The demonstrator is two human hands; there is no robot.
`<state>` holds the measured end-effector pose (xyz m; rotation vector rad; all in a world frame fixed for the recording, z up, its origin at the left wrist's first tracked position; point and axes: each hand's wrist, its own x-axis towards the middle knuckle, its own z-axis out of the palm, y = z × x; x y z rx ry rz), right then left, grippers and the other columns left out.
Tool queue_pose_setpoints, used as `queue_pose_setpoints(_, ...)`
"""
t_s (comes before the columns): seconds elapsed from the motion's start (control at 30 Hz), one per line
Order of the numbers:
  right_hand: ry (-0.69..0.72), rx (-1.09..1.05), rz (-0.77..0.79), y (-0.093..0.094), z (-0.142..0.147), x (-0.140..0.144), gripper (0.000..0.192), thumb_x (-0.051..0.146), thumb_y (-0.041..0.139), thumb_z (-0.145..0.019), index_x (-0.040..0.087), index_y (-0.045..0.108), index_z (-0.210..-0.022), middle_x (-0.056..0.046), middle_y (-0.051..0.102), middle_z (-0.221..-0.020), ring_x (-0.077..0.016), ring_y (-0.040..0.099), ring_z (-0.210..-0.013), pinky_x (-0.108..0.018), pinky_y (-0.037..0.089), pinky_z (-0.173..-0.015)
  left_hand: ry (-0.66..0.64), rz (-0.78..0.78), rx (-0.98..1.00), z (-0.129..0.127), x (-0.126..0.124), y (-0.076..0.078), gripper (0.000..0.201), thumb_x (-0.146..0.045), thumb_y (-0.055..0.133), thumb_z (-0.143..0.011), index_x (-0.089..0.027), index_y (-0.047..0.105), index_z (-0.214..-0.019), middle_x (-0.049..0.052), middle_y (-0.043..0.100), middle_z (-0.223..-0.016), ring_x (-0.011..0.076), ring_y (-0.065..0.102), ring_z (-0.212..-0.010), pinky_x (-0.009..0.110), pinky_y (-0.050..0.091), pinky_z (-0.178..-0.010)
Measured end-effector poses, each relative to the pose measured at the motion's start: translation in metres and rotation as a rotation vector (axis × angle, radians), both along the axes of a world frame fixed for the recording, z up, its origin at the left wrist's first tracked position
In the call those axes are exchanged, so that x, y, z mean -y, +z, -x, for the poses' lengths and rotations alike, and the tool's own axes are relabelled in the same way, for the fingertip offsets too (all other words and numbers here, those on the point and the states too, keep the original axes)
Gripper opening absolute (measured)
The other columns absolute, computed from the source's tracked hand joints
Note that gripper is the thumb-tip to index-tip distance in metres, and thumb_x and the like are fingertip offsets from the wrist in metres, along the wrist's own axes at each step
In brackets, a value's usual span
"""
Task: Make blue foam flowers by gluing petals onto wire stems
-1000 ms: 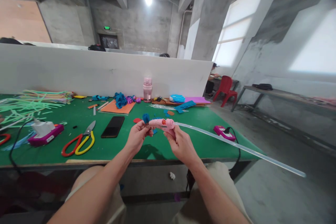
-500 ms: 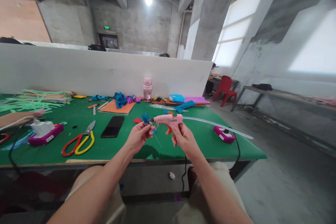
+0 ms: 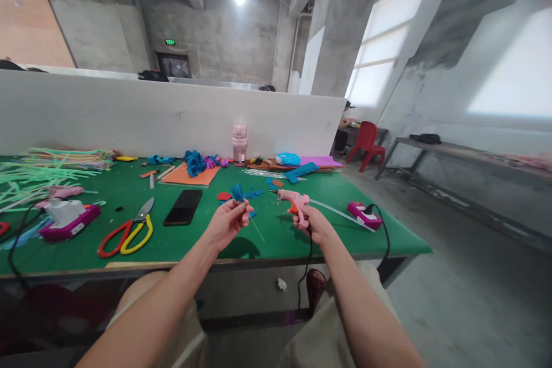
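Glue gun and blue flower piece held over green counter (image 3: 181, 244).

Largest first: counter spread with clutter; scissors (image 3: 125, 231) and black phone (image 3: 183, 207) at 9 o'clock of left hand, magenta block (image 3: 364, 214) with cable at 3 o'clock of right hand. Right hand (image 3: 317, 224) clamped around grip of pink glue gun (image 3: 293, 200), nozzle aimed toward 9 o'clock, clear glue stick (image 3: 340, 214) trailing out the back toward 3 o'clock. Left hand (image 3: 226, 223) pinched shut on blue felt flower (image 3: 237, 192), thin wire stem slanting down toward 5 o'clock. Flower at 9 o'clock of nozzle, apart, not touching. Risks, judged: hot tip or glue drip reaching left fingertips, gripped close under petals; long stick or dangling cord snagging counter items; glue strings falling on phone.
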<state>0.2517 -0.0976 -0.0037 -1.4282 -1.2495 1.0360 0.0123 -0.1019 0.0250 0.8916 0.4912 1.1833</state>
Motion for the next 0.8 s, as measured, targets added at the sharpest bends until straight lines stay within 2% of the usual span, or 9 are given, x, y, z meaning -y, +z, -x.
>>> queue_pose_setpoints(0.13, -0.120, 0.245, 0.053, -0.007, -0.016, -0.007, 0.040, 0.054, 0.045, -0.077, 0.016, 0.054, -0.068, 0.000, 0.053, -0.049, -0.0112, 0.046, -0.043, -0.022, 0.034, -0.043, -0.004, -0.021, -0.020, 0.002, -0.002, -0.001, 0.016, -0.019, 0.069, -0.068, -0.011, 0.062, -0.080, 0.003, 0.064, -0.071, 0.0044, 0.050, -0.049, 0.017, 0.042, -0.045)
queue_pose_setpoints(0.23, -0.182, 0.454, 0.096, -0.008, -0.025, -0.006, 0.043, 0.054, 0.048, -0.076, 0.018, 0.050, -0.053, 0.000, 0.049, -0.040, -0.0142, 0.050, -0.047, -0.024, 0.035, -0.051, -0.005, -0.035, -0.039, 0.004, -0.003, -0.002, 0.016, -0.020, 0.068, -0.070, -0.011, 0.063, -0.081, 0.003, 0.064, -0.072, 0.0047, 0.051, -0.049, 0.017, 0.042, -0.046)
queue_pose_setpoints(0.37, -0.201, 0.658, 0.144, -0.006, -0.034, 0.000, 0.044, 0.051, 0.047, -0.078, 0.018, 0.051, -0.049, -0.004, 0.053, -0.041, -0.0184, 0.057, -0.057, -0.026, 0.036, -0.059, 0.013, -0.053, -0.071, 0.002, -0.003, -0.002, 0.015, -0.021, 0.068, -0.070, -0.012, 0.062, -0.079, 0.004, 0.065, -0.073, 0.0053, 0.052, -0.050, 0.018, 0.043, -0.046)
queue_pose_setpoints(0.5, -0.281, 0.790, 0.102, 0.002, -0.030, 0.010, 0.031, 0.044, 0.048, -0.079, 0.016, 0.057, -0.068, -0.009, 0.063, -0.065, -0.0210, 0.059, -0.070, -0.028, 0.037, -0.062, 0.071, -0.040, -0.114, 0.000, -0.001, -0.003, 0.015, -0.022, 0.069, -0.069, -0.011, 0.062, -0.078, 0.004, 0.066, -0.077, 0.0054, 0.053, -0.053, 0.018, 0.044, -0.049)
queue_pose_setpoints(0.6, -0.341, 0.832, -0.077, 0.011, -0.009, 0.018, 0.025, 0.038, 0.044, -0.084, 0.017, 0.057, -0.081, -0.009, 0.063, -0.084, -0.0194, 0.057, -0.081, -0.028, 0.039, -0.067, 0.126, -0.016, -0.139, -0.003, 0.000, -0.004, 0.017, -0.023, 0.070, -0.067, -0.011, 0.062, -0.076, 0.004, 0.066, -0.077, 0.0053, 0.054, -0.054, 0.017, 0.045, -0.051)
queue_pose_setpoints(0.63, -0.350, 0.815, -0.219, 0.014, 0.001, 0.021, 0.024, 0.037, 0.043, -0.084, 0.017, 0.057, -0.079, -0.007, 0.062, -0.082, -0.0184, 0.057, -0.078, -0.028, 0.039, -0.068, 0.140, -0.010, -0.144, -0.004, 0.000, -0.004, 0.018, -0.023, 0.071, -0.067, -0.011, 0.062, -0.076, 0.003, 0.066, -0.076, 0.0053, 0.054, -0.054, 0.018, 0.045, -0.051)
queue_pose_setpoints(0.7, -0.263, 0.684, -0.467, 0.020, 0.027, 0.026, 0.025, 0.034, 0.041, -0.086, 0.017, 0.056, -0.075, -0.005, 0.061, -0.076, -0.0157, 0.056, -0.073, -0.027, 0.041, -0.069, 0.153, -0.005, -0.148, -0.007, 0.001, -0.005, 0.018, -0.024, 0.072, -0.065, -0.011, 0.062, -0.073, 0.003, 0.066, -0.073, 0.0056, 0.055, -0.053, 0.018, 0.045, -0.051)
queue_pose_setpoints(0.8, -0.138, 0.453, -0.618, 0.026, 0.068, 0.032, 0.024, 0.038, 0.050, -0.081, 0.016, 0.056, -0.088, -0.006, 0.061, -0.085, -0.0153, 0.057, -0.078, -0.027, 0.044, -0.073, 0.135, -0.007, -0.129, -0.012, 0.002, -0.009, 0.019, -0.023, 0.074, -0.062, -0.011, 0.061, -0.071, 0.002, 0.066, -0.069, 0.0066, 0.056, -0.054, 0.019, 0.046, -0.054)
